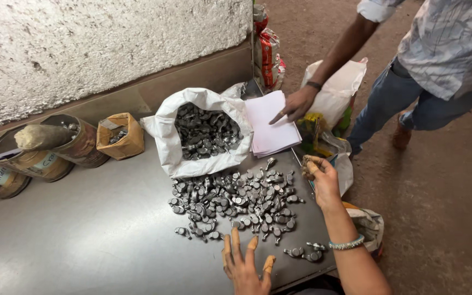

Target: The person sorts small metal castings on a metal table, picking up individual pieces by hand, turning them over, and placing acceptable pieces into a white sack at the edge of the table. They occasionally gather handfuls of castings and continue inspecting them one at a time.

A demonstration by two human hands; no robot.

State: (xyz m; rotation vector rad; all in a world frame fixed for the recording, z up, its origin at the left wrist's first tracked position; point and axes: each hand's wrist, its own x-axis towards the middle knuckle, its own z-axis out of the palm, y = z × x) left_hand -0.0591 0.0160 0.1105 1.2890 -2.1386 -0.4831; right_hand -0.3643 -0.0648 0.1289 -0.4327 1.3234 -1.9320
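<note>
Metal parts [236, 199], small, grey and rounded, lie in a loose heap on the steel bench [83, 240], seen from the head camera. The left hand [245, 262] rests flat on the bench just below the heap, fingers spread and its grip open, holding nothing; the nearest pieces lie just beyond its fingertips. A few stray parts [306, 252] sit to the right of that hand, between it and the right forearm.

The right hand [319, 176] is raised at the right edge of the heap, at the bench's edge. Its fingers curl loosely; whether its grip encloses a piece cannot be told. A beaded bracelet [347, 243] circles that wrist.

Beyond the heap, farther from both hands, a white sack [165, 128] stands open, full of the same grey parts. Right of it, past the right hand, lies a stack of white paper [269, 134], and another person's hand [296, 104] touches it with pointing fingers.

Far left of the left hand, along the wall, stand round tins [45, 158] and a small brown paper bag [120, 136].
</note>
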